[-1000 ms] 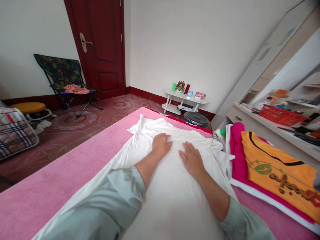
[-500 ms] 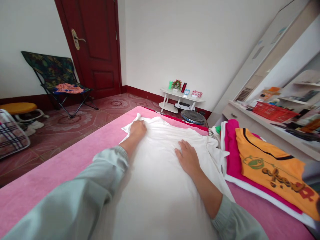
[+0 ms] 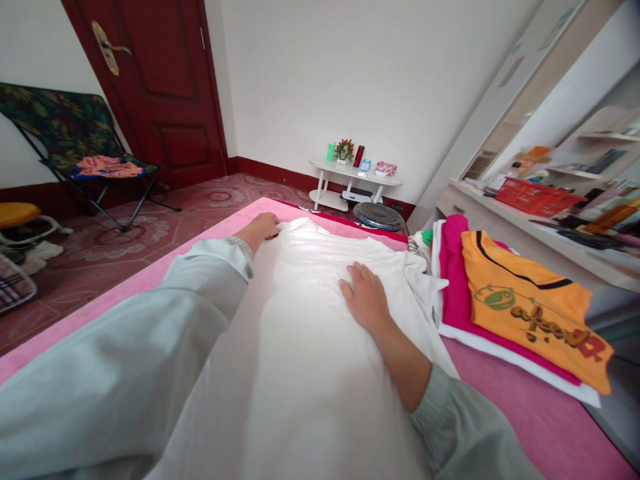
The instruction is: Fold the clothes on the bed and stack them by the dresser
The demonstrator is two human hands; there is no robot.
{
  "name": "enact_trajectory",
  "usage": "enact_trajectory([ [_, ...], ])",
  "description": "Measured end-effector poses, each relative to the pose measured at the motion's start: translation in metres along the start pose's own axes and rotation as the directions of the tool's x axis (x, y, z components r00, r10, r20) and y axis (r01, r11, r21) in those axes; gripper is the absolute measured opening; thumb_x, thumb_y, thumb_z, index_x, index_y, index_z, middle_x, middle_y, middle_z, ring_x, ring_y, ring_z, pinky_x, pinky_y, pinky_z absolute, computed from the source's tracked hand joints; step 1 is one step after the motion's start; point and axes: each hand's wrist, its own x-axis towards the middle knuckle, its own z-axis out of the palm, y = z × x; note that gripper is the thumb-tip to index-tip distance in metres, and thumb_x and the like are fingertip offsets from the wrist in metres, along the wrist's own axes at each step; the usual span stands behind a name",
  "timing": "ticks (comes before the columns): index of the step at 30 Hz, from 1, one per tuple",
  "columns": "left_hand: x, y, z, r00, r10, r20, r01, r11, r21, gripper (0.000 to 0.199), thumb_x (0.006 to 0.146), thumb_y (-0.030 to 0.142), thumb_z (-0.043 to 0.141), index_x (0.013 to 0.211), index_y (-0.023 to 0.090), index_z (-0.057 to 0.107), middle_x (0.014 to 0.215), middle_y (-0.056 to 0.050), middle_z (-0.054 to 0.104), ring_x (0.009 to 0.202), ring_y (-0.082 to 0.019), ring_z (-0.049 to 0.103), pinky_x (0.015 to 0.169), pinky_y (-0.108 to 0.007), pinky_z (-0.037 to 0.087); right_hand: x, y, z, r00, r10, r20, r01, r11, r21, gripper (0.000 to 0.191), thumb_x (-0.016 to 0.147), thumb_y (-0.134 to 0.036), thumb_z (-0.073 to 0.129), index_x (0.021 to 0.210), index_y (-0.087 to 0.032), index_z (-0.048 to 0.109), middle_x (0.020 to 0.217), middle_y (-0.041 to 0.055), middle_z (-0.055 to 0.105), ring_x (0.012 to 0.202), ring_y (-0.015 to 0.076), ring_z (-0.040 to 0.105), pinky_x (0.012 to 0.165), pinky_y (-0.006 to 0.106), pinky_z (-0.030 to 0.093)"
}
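A white T-shirt (image 3: 305, 347) lies spread over the pink bed cover (image 3: 505, 393), its shoulder end away from me. My left hand (image 3: 262, 229) is at the shirt's far left corner, fingers curled down and closed on the cloth; the fingertips are partly hidden. Flat on the upper right part of the shirt rests my right hand (image 3: 367, 298), its fingers stretched out and thumb apart. The shirt's right sleeve (image 3: 430, 285) lies loosely bunched, close to the folded clothes.
Folded clothes lie at the right, with a yellow printed shirt (image 3: 535, 307) on top of magenta (image 3: 455, 280) and white ones. A red basket (image 3: 537, 197) sits on the dresser. Beyond the bed stand a small white table (image 3: 353, 170) and a folding chair (image 3: 95, 147).
My left hand has moved a little outward at the shirt's left corner, and the sleeve end beside it no longer shows. My right hand stays flat. The view has turned slightly right.
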Motion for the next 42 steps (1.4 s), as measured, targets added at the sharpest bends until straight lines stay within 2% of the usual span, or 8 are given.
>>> enact_trajectory([
  [3, 0.0, -0.002, 0.0, 1.0, -0.025, -0.004, 0.026, 1.0, 0.018, 0.026, 0.07, 0.015, 0.065, 0.096, 0.011, 0.066, 0.087, -0.01, 0.07, 0.089, -0.025, 0.064, 0.079, -0.029, 0.048, 0.0, 0.0, 0.0, 1.0, 0.0, 0.006, 0.0, 1.0, 0.001, 0.048, 0.093, -0.039, 0.035, 0.133, -0.014, 0.046, 0.145, 0.0132, 0.039, 0.134, 0.0258, 0.031, 0.108, 0.043, 0.023],
  [7, -0.011, 0.005, 0.008, 0.98, -0.052, -0.192, 0.055, 0.998, 0.01, 0.044, 0.082, 0.011, 0.05, 0.123, 0.0, 0.043, 0.121, -0.024, 0.054, 0.108, -0.029, 0.056, 0.088, -0.035, 0.045, 0.0, 0.0, -0.001, 1.0, 0.004, 0.011, -0.004, 1.0, 0.003, 0.048, 0.093, -0.039, 0.034, 0.133, -0.014, 0.045, 0.145, 0.0127, 0.039, 0.134, 0.0257, 0.031, 0.108, 0.043, 0.023],
  [11, -0.025, 0.029, 0.023, 0.961, 0.139, -0.241, -0.141, 0.99, 0.009, 0.047, 0.086, 0.012, 0.044, 0.132, 0.007, 0.037, 0.137, -0.017, 0.041, 0.123, -0.025, 0.043, 0.101, -0.032, 0.036, 0.0, 0.0, 0.0, 1.0, 0.002, 0.012, -0.002, 1.0, 0.001, 0.048, 0.093, -0.039, 0.035, 0.133, -0.015, 0.046, 0.145, 0.0125, 0.039, 0.134, 0.0256, 0.032, 0.108, 0.043, 0.024],
  [16, -0.032, 0.058, 0.041, 0.86, 0.497, 0.119, -0.504, 0.863, 0.035, 0.04, 0.092, 0.033, 0.036, 0.129, 0.02, 0.047, 0.138, -0.006, 0.046, 0.128, -0.02, 0.039, 0.108, -0.032, 0.027, 0.0, 0.001, 0.001, 1.0, -0.003, -0.004, 0.003, 1.0, -0.001, 0.047, 0.093, -0.039, 0.035, 0.132, -0.015, 0.046, 0.144, 0.0129, 0.04, 0.133, 0.0261, 0.032, 0.108, 0.043, 0.024],
  [24, -0.041, 0.073, 0.055, 0.902, 0.376, 0.212, -0.398, 0.915, 0.066, 0.065, 0.092, 0.058, 0.023, 0.144, 0.019, 0.026, 0.153, -0.016, 0.018, 0.139, -0.035, 0.016, 0.107, -0.058, 0.013, 0.0, 0.003, 0.0, 0.999, 0.039, -0.028, -0.038, 0.999, 0.016, 0.057, 0.092, -0.045, 0.035, 0.137, -0.01, 0.039, 0.146, 0.0169, 0.036, 0.136, 0.0275, 0.028, 0.109, 0.043, 0.022],
  [30, -0.091, 0.059, 0.05, 0.839, 0.464, 0.284, -0.496, 0.867, 0.05, 0.074, 0.085, 0.07, 0.021, 0.147, 0.03, 0.018, 0.156, -0.007, 0.015, 0.142, -0.03, 0.008, 0.111, -0.052, 0.012, -0.001, 0.0, -0.002, 0.996, 0.079, -0.04, -0.078, 0.996, 0.041, 0.065, 0.092, -0.052, 0.03, 0.142, -0.011, 0.029, 0.149, 0.0173, 0.029, 0.139, 0.0298, 0.021, 0.108, 0.049, 0.02],
  [36, -0.081, 0.019, 0.037, 0.928, 0.319, 0.193, -0.357, 0.909, 0.216, 0.077, 0.087, 0.067, 0.014, 0.146, 0.019, 0.026, 0.155, -0.01, 0.016, 0.142, -0.029, 0.011, 0.113, -0.047, 0.008, 0.003, 0.013, -0.001, 0.915, 0.396, -0.075, -0.398, 0.917, -0.019, 0.068, 0.09, -0.047, 0.035, 0.135, 0.005, 0.035, 0.139, 0.0289, 0.039, 0.132, 0.0371, 0.031, 0.105, 0.051, 0.024],
  [42, -0.104, 0.035, 0.046, 0.955, 0.272, 0.122, -0.295, 0.918, 0.265, 0.067, 0.092, 0.055, 0.018, 0.145, 0.014, 0.029, 0.154, -0.014, 0.016, 0.141, -0.031, 0.013, 0.112, -0.048, 0.013, -0.002, 0.013, -0.008, 0.942, 0.266, -0.207, -0.272, 0.962, 0.002, 0.04, 0.087, -0.034, 0.041, 0.116, -0.012, 0.056, 0.121, 0.0167, 0.055, 0.113, 0.029, 0.048, 0.094, 0.04, 0.035],
])
